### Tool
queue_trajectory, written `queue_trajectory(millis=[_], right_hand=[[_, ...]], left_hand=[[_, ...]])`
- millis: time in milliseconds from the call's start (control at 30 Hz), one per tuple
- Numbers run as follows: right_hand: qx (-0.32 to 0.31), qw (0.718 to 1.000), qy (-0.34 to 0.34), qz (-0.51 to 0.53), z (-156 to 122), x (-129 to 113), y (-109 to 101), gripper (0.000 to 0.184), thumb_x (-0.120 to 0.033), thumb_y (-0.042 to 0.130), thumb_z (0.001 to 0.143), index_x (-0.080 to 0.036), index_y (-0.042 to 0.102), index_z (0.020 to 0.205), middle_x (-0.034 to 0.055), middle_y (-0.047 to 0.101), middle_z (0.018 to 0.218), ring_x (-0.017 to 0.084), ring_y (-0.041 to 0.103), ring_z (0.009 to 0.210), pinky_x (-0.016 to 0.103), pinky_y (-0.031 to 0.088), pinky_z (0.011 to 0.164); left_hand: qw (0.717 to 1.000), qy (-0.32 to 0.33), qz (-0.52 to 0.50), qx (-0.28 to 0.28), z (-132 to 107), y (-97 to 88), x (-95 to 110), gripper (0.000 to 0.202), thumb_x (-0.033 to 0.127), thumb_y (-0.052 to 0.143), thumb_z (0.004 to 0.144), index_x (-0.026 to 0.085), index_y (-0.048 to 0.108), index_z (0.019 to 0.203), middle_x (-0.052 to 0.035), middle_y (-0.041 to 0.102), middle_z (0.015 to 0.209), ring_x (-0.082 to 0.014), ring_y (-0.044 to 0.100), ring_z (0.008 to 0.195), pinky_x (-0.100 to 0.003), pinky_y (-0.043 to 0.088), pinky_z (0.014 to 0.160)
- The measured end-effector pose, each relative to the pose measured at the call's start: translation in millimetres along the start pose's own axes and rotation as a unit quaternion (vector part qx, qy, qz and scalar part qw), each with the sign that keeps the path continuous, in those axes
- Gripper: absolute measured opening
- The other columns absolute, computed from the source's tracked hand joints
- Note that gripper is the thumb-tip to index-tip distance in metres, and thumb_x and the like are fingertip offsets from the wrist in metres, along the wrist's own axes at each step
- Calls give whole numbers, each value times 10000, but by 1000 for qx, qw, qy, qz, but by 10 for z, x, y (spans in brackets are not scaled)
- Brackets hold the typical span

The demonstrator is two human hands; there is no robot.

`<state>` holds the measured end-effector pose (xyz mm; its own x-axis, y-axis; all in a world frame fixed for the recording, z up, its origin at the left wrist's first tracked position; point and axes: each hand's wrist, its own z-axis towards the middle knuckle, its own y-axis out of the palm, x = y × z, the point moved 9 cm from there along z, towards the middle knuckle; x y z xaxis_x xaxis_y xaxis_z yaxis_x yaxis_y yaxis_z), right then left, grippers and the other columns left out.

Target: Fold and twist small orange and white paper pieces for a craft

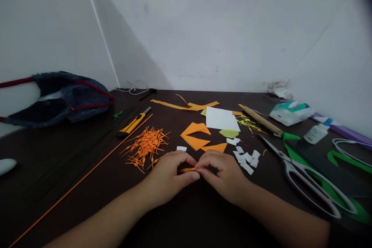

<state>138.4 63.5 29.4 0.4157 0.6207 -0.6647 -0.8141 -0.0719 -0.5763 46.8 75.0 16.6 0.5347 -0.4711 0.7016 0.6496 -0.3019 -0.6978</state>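
Observation:
A small strip of orange paper [186, 169] is pinched between my two hands, above the near middle of the dark table. My left hand [173, 170] has its thumb and fingers closed on the strip's left part. At the other end, the fingertips of my right hand [222, 172] are pressed together on it. A pile of thin twisted orange paper pieces [148, 143] lies just left of my hands. Behind them are orange paper scraps [196, 139], and a small white paper piece [181, 148] sits near my left knuckles. Several white paper pieces [247, 157] lie to the right.
Scissors [305, 178] lie at right, near a glue bottle [318, 131], a tissue pack [292, 112] and a wooden stick [261, 119]. At left are a yellow utility knife [133, 123], a long orange stick [78, 184] and a denim bag [84, 99]. A white sheet [221, 119] lies behind.

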Motion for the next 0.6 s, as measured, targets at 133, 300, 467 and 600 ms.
queue_trajectory(millis=[133, 300, 467, 600], right_hand=[[3, 993, -104, -62, -45, -164, -5, 141, -140, 487, 792, -176, 623, 791, 41, 608, 739, 129, 550, 702, 267, 444, 653], [4, 997, -60, -38, -26, -123, -8, 122, -138, 521, 772, -178, 635, 778, 36, 614, 726, 126, 559, 699, 256, 446, 651], [-1, 994, 93, 50, -7, 109, 37, 61, -127, 600, 698, -185, 618, 692, 4, 626, 667, 123, 577, 640, 253, 449, 616], [4, 994, 98, 54, -1, 136, 14, 65, -132, 591, 704, -194, 609, 696, -6, 620, 676, 121, 570, 643, 257, 445, 624]], left_hand=[[998, -12, -50, -40, -7, 63, -9, 149, 224, 463, 813, 188, 592, 748, 16, 575, 719, -131, 517, 711, -250, 400, 661], [999, -45, -17, 3, -17, 29, -88, 64, 206, 558, 739, 177, 563, 682, 26, 547, 658, -129, 491, 641, -247, 383, 600], [993, 12, 85, 80, -41, -89, 24, 114, 161, 590, 688, 187, 520, 602, 42, 527, 626, -127, 477, 647, -375, 322, 845], [998, 21, 45, 35, -35, -55, 53, 71, 247, 589, 716, 213, 589, 778, 13, 587, 753, -154, 512, 734, -333, 363, 787]])
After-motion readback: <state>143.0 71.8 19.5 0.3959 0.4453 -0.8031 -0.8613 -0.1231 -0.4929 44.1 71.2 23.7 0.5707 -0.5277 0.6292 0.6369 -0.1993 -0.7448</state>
